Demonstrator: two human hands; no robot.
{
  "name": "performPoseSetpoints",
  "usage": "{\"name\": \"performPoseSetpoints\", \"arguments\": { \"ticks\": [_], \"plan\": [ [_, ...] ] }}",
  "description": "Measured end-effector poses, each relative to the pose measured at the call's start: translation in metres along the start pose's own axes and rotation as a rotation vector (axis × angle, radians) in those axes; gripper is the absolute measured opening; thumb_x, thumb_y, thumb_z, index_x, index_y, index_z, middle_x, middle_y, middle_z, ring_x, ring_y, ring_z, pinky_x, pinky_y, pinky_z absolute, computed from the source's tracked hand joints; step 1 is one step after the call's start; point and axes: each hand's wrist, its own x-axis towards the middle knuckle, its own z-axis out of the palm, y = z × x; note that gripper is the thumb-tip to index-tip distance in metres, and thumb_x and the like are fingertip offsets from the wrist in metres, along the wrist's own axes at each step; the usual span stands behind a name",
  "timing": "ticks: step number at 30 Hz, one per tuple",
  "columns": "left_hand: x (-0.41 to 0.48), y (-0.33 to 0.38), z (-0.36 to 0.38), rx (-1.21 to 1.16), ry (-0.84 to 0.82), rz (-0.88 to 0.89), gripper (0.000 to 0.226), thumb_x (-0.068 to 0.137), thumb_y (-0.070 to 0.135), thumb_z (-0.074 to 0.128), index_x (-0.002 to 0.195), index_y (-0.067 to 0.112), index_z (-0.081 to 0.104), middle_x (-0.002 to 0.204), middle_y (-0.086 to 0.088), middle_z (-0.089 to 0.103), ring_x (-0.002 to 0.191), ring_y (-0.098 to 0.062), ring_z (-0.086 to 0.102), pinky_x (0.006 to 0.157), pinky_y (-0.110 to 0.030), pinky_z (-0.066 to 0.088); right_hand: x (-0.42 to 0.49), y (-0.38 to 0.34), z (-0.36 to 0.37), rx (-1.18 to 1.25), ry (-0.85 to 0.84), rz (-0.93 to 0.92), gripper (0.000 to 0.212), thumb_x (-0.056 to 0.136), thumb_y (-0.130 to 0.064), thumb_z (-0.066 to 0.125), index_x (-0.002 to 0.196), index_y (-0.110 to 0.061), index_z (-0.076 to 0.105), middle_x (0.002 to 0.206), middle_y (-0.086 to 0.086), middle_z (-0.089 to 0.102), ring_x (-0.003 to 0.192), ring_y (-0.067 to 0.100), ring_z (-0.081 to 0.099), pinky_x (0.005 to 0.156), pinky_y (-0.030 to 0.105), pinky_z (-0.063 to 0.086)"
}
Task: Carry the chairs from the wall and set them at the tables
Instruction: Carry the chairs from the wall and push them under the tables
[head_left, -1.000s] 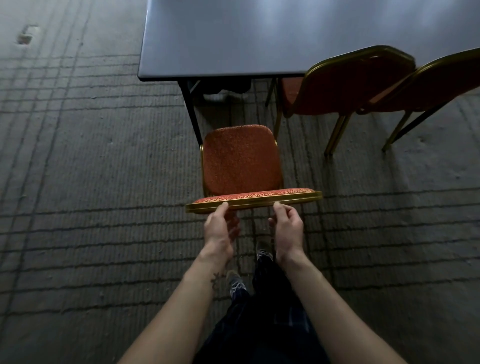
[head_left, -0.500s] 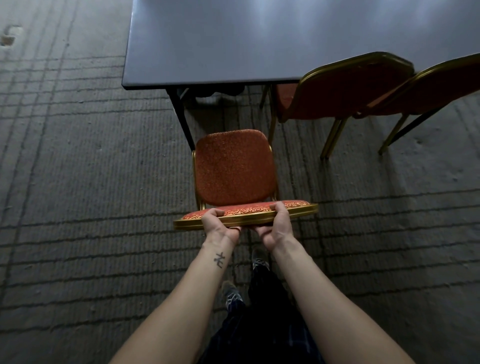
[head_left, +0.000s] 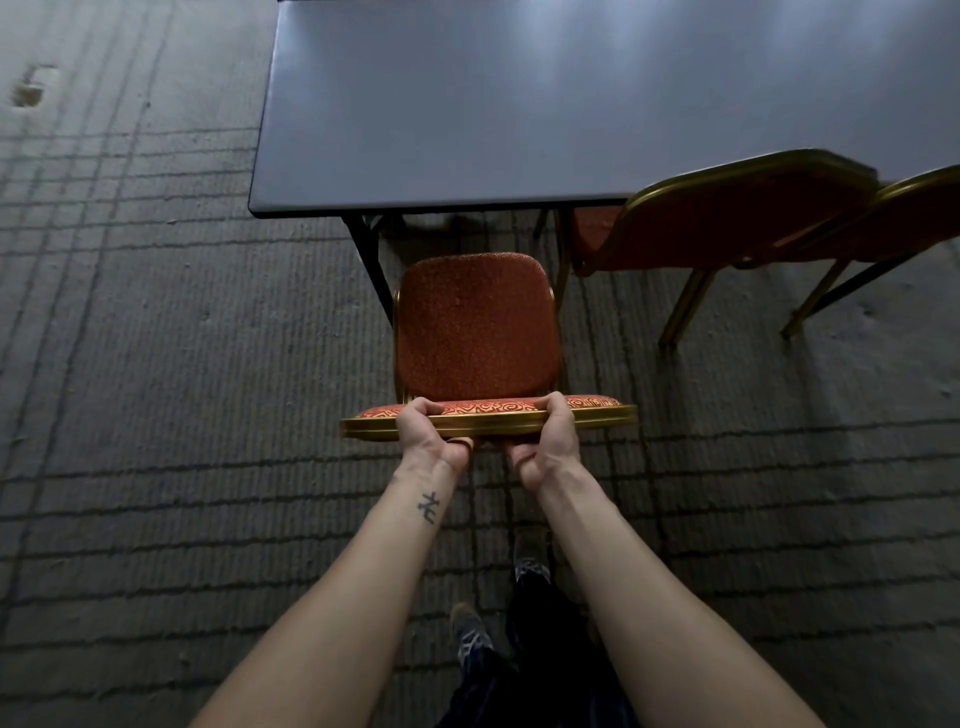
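Chair (head_left: 475, 332) is closer to the worktop (head_left: 467, 130) as our left hand (head_left: 428, 436) and right hand (head_left: 548, 441) still grip its backrest (head_left: 488, 420).

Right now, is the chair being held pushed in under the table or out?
Out. The chair shows its whole seat in front of the table edge, while the left hand and right hand grip its backrest.

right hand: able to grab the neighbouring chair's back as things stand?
Probably not yet. The right hand grips the top rail of the held chair; the way to the neighbouring chair looks open once it lets go.
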Motion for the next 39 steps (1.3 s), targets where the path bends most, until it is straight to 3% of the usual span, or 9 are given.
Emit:
{"name": "performPoseSetpoints", "arguments": {
  "ticks": [4,9,13,15,19,21,25,29,39],
  "plan": [
    [0.017,0.025,0.04,-0.002,-0.015,0.019,0.02,0.091,0.008,0.04,0.073,0.005,0.048,0.082,-0.014,0.055,0.082,-0.035,0.057,0.113,-0.058,0.04,0.026,-0.023,0.037,0.006,-0.008,-0.009,0.034,0.088,-0.02,0.056,0.115,0.0,0.057,0.107,0.024,0.063,0.111,0.042,0.067,0.092,0.057,0.058],
    [0.04,0.045,0.085,-0.032,-0.048,0.037,0.008,0.081,0.006,0.045,0.087,0.005,0.05,0.102,-0.019,0.058,0.102,-0.039,0.06,0.11,-0.061,0.043,0.049,-0.054,0.074,-0.011,-0.031,-0.021,0.026,0.087,-0.02,0.057,0.104,0.0,0.056,0.096,0.02,0.063,0.089,0.036,0.069,0.081,0.052,0.062],
    [0.062,0.067,0.123,-0.028,-0.034,0.056,0.049,0.064,0.004,0.048,0.113,0.001,0.053,0.123,-0.023,0.06,0.12,-0.043,0.06,0.109,-0.063,0.043,0.072,-0.077,0.108,-0.003,-0.025,-0.015,0.037,0.086,-0.021,0.058,0.114,0.002,0.057,0.104,0.023,0.064,0.102,0.041,0.069,0.083,0.055,0.061],
    [0.071,0.077,0.14,-0.016,-0.008,0.07,0.046,0.073,0.004,0.046,0.118,0.0,0.053,0.127,-0.024,0.059,0.118,-0.044,0.059,0.109,-0.062,0.043,0.083,-0.087,0.125,0.011,-0.01,-0.024,0.035,0.086,-0.021,0.058,0.112,0.001,0.057,0.104,0.023,0.063,0.102,0.042,0.068,0.078,0.054,0.062],
    [0.089,0.099,0.171,-0.027,-0.006,0.086,0.008,0.08,0.004,0.042,0.084,0.008,0.048,0.103,-0.017,0.056,0.109,-0.037,0.059,0.106,-0.06,0.046,0.101,-0.103,0.16,0.004,0.002,-0.04,0.022,0.086,-0.019,0.057,0.1,-0.003,0.056,0.094,0.019,0.06,0.088,0.036,0.066,0.074,0.052,0.061],
    [0.098,0.108,0.187,-0.039,-0.003,0.089,0.009,0.078,0.003,0.042,0.077,0.012,0.043,0.098,-0.015,0.052,0.101,-0.035,0.058,0.1,-0.056,0.05,0.11,-0.112,0.175,-0.016,0.023,-0.051,0.018,0.086,-0.02,0.056,0.097,-0.005,0.055,0.092,0.017,0.06,0.086,0.034,0.066,0.076,0.052,0.061],
    [0.112,0.122,0.217,-0.026,-0.005,0.115,0.015,0.068,0.002,0.045,0.075,0.014,0.041,0.095,-0.011,0.05,0.09,-0.03,0.057,0.093,-0.047,0.054,0.128,-0.133,0.197,-0.057,0.038,-0.063,0.013,0.086,-0.02,0.056,0.091,-0.008,0.055,0.083,0.013,0.058,0.076,0.029,0.064,0.081,0.051,0.061],
    [0.122,0.135,0.24,-0.019,-0.011,0.123,0.015,0.079,0.002,0.045,0.074,0.015,0.039,0.081,-0.006,0.046,0.075,-0.024,0.052,0.067,-0.035,0.048,0.14,-0.146,0.219,-0.089,0.047,-0.074,0.011,0.085,-0.019,0.056,0.09,-0.01,0.054,0.082,0.011,0.056,0.072,0.028,0.061,0.075,0.045,0.06],
    [0.144,0.152,0.293,-0.032,-0.026,0.105,0.007,0.08,0.006,0.048,0.082,0.013,0.047,0.089,-0.007,0.05,0.079,-0.025,0.054,0.066,-0.036,0.046,0.178,-0.177,0.258,-0.058,0.044,-0.123,0.026,0.086,-0.023,0.058,0.107,-0.008,0.057,0.094,0.015,0.062,0.084,0.034,0.065,0.073,0.05,0.06]
  ]
}}
